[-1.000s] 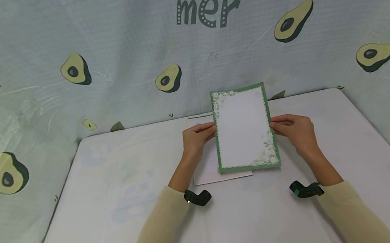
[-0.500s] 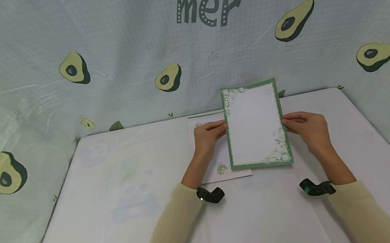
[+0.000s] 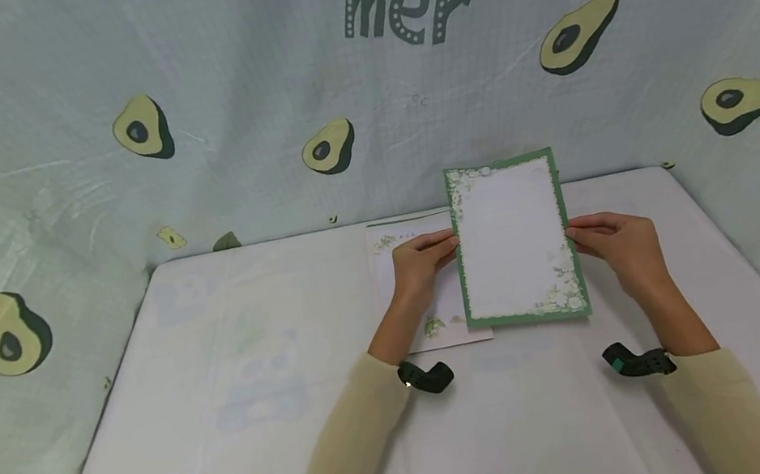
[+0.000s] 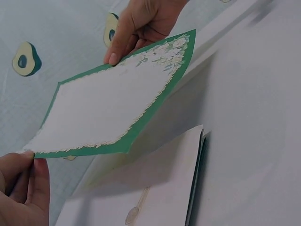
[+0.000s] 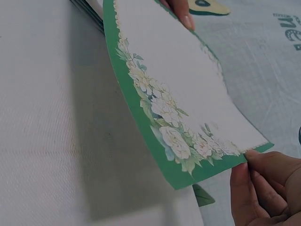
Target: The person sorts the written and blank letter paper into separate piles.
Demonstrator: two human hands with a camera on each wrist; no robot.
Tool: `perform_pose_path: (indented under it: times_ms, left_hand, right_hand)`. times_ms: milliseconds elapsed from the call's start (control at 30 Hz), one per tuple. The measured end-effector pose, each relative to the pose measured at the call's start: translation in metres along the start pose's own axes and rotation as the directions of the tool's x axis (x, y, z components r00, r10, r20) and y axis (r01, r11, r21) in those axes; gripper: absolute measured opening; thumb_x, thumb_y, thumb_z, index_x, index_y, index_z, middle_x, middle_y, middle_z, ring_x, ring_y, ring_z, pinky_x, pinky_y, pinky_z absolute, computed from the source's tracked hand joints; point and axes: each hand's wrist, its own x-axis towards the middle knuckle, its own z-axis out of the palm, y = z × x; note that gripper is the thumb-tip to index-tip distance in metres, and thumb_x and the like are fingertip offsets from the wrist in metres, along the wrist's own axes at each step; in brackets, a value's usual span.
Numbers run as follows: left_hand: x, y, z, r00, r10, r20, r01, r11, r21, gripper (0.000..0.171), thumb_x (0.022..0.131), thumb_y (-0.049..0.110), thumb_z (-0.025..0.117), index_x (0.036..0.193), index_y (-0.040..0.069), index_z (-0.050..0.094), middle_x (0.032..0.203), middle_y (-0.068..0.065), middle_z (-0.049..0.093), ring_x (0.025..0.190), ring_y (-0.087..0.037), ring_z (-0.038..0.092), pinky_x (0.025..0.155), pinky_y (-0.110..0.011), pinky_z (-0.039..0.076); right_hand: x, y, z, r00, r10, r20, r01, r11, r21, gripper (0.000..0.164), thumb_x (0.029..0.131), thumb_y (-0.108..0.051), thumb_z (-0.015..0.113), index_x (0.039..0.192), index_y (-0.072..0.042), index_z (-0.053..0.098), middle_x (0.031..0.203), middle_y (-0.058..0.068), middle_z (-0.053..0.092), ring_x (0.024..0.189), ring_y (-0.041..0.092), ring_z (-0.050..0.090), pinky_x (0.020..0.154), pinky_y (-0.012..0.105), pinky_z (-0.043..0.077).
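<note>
A sheet of paper (image 3: 515, 241) with a green border and white printed flowers hangs raised over the table, tilted. My left hand (image 3: 421, 268) pinches its left edge, and my right hand (image 3: 621, 246) pinches the right edge between thumb and fingers. Seen from the left wrist, the sheet (image 4: 99, 108) stretches between both hands and casts a shadow below. Under and left of it lies a stack of pale flower-printed paper (image 3: 449, 331), partly covered by the raised sheet and my left hand. In the right wrist view, large white flowers (image 5: 174, 141) fill the sheet's near corner.
The table (image 3: 274, 466) has a white cover with faint patterns showing through. Behind it and at the sides hangs a pale curtain (image 3: 243, 110) printed with avocados and lettering. Black straps (image 3: 426, 377) are on both wrists.
Both hands have moved the green-bordered sheet to the right, keeping their grip on its edges. More of the paper stack on the table now shows at the left.
</note>
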Motion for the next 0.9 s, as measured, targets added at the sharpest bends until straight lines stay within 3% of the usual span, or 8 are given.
perform_pose_path:
  times_ms: [200, 400, 533, 733, 900]
  left_hand:
    - [0.003, -0.006, 0.006, 1.000, -0.017, -0.006, 0.017, 1.000, 0.004, 0.022, 0.088, -0.010, 0.073, 0.109, -0.011, 0.073, 0.100, -0.015, 0.076, 0.084, -0.015, 0.075, 0.086, -0.034, 0.063]
    - [0.003, -0.012, 0.012, 0.999, -0.041, 0.000, 0.041, 0.999, 0.017, 0.021, 0.086, -0.011, 0.074, 0.107, -0.012, 0.073, 0.093, -0.011, 0.076, 0.079, -0.014, 0.074, 0.092, -0.042, 0.060]
    - [0.002, -0.017, 0.016, 0.998, -0.066, 0.008, 0.066, 0.997, 0.038, 0.020, 0.086, -0.012, 0.073, 0.107, -0.013, 0.072, 0.089, -0.012, 0.075, 0.075, -0.014, 0.073, 0.087, -0.039, 0.062]
    - [0.004, -0.020, 0.021, 0.995, -0.096, -0.016, 0.098, 0.990, 0.105, 0.020, 0.086, -0.013, 0.073, 0.106, -0.013, 0.073, 0.088, -0.015, 0.075, 0.071, -0.014, 0.073, 0.079, -0.034, 0.064]
    - [0.006, -0.017, 0.027, 0.996, -0.085, -0.026, 0.088, 0.980, 0.179, 0.018, 0.086, -0.012, 0.074, 0.104, -0.013, 0.073, 0.094, -0.022, 0.075, 0.079, -0.025, 0.076, 0.079, -0.037, 0.064]
  right_hand:
    - [0.004, 0.001, -0.011, 1.000, 0.017, 0.026, -0.018, 0.999, 0.029, 0.032, 0.094, -0.008, 0.073, 0.118, 0.013, 0.066, 0.091, -0.009, 0.076, 0.083, 0.004, 0.074, 0.077, 0.017, 0.060]
    - [0.012, 0.002, -0.023, 0.997, 0.039, 0.067, -0.030, 0.991, -0.127, 0.040, 0.097, -0.015, 0.072, 0.124, 0.013, 0.062, 0.091, -0.016, 0.074, 0.084, 0.000, 0.072, 0.078, 0.017, 0.060]
    - [0.017, 0.004, -0.033, 0.994, 0.064, 0.091, -0.043, 0.976, -0.215, 0.047, 0.098, -0.019, 0.070, 0.128, 0.014, 0.059, 0.091, -0.020, 0.072, 0.086, -0.003, 0.071, 0.079, 0.018, 0.060]
    - [0.021, 0.004, -0.041, 0.985, 0.120, 0.124, -0.089, 0.968, -0.233, 0.043, 0.099, -0.021, 0.070, 0.128, 0.011, 0.062, 0.093, -0.020, 0.073, 0.087, -0.003, 0.071, 0.081, 0.020, 0.060]
    - [0.022, 0.003, -0.042, 0.982, 0.139, 0.126, -0.104, 0.961, -0.255, 0.045, 0.099, -0.023, 0.070, 0.129, 0.011, 0.061, 0.092, -0.021, 0.071, 0.087, -0.004, 0.070, 0.082, 0.020, 0.060]
